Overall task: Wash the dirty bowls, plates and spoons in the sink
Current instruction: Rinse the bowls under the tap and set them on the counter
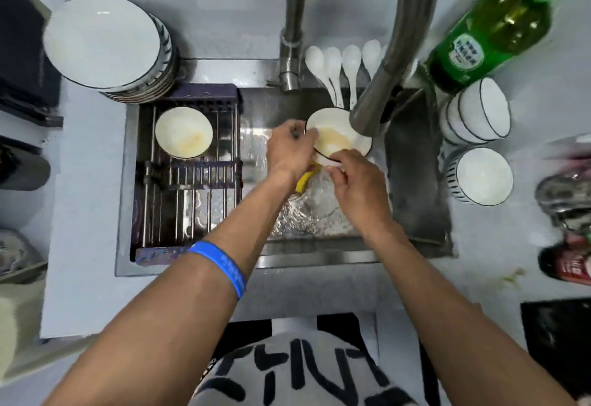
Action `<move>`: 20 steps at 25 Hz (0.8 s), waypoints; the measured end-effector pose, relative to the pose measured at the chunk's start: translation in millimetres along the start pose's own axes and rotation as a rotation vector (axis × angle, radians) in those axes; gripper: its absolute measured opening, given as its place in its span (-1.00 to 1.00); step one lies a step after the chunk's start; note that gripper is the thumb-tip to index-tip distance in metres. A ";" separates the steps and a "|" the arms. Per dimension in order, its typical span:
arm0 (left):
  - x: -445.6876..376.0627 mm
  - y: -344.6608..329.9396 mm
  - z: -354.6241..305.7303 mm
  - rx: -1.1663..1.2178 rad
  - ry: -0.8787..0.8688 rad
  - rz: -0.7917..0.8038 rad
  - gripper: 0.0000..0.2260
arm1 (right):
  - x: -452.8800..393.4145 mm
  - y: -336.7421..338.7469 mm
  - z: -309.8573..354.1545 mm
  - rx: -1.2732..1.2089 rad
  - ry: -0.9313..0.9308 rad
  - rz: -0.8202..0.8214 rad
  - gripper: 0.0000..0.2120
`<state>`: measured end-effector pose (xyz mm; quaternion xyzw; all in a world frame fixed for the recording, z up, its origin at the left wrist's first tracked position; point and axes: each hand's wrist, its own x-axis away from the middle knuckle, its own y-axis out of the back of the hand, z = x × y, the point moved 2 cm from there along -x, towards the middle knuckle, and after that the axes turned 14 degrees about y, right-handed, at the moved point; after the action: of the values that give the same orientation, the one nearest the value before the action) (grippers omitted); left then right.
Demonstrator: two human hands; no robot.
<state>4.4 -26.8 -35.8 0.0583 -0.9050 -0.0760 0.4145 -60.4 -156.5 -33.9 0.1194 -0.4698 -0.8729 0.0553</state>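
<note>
A white bowl (335, 132) with a dark rim and a yellowish stain inside sits over the sink (412, 188), right under the faucet spout (367, 117). My left hand (289, 151) grips its left rim. My right hand (358, 181) pinches its near rim. A yellow sponge (305, 178) shows below, between my two wrists. Another stained bowl (184, 133) stands in the dark drying rack (192, 181) on the sink's left. White spoons (342, 66) lie in a row behind the sink.
A stack of plates (105, 42) stands at the back left. Two groups of stacked bowls (476, 114) (483, 176) stand on the counter to the right, with a green bottle (492, 31) behind them. Cans and clutter lie at the far right edge.
</note>
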 end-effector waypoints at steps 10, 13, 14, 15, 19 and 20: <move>18.5 -14.2 4.7 0.232 0.053 0.057 -0.81 | -6.7 11.5 -16.7 -0.067 -0.090 -0.061 -0.83; 17.0 -10.2 16.3 0.251 0.074 -0.008 -0.77 | -6.9 6.8 -13.5 -0.202 -0.300 -0.039 -0.90; 17.4 -8.4 20.0 0.244 0.085 -0.028 -0.77 | -6.6 5.4 -11.6 -0.265 -0.377 -0.036 -0.92; 17.2 -6.7 23.7 0.233 0.092 -0.044 -0.78 | -6.4 4.3 -8.8 -0.344 -0.449 -0.044 -0.92; 17.6 -0.1 33.2 0.218 0.099 -0.075 -0.82 | -7.7 5.0 2.9 -0.702 -0.720 -0.147 -0.91; 18.6 0.5 33.4 0.221 0.098 -0.081 -0.82 | -10.2 6.2 4.4 -0.772 -0.780 -0.177 -0.90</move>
<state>-33.0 -26.4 -43.4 0.1437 -0.8834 0.0105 0.4459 -51.8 -154.3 -24.8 -0.2024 -0.0899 -0.9625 -0.1567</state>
